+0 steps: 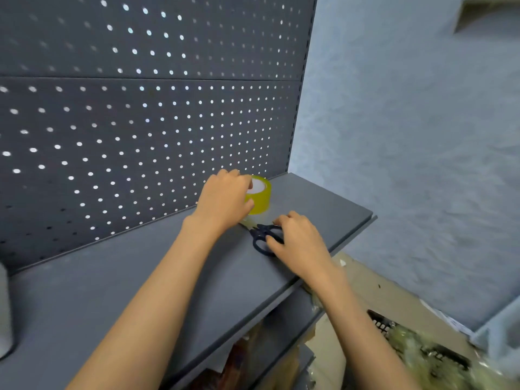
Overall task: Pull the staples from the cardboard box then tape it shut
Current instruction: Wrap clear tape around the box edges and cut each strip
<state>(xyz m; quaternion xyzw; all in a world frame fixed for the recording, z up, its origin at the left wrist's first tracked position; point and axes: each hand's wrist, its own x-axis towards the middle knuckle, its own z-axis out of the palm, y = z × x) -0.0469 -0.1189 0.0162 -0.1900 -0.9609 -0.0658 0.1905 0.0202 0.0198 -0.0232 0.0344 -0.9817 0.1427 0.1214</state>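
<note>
A: Gripping noted: left hand point(225, 198) curls round the yellow tape roll point(260, 195), which stands on the grey shelf point(140, 277) close to the pegboard point(140, 108).

B: Right hand point(298, 237)?

A: Fingers curled on the dark scissors point(263, 237), lying flat on the shelf just in front of the roll. Hands near each other, not touching.

B: Box position?

A: Cardboard box point(394, 299) sits below the shelf edge, lower right, beside the pale wall point(408, 136); crumpled tape over its printed top. Staples: cannot tell.
</note>
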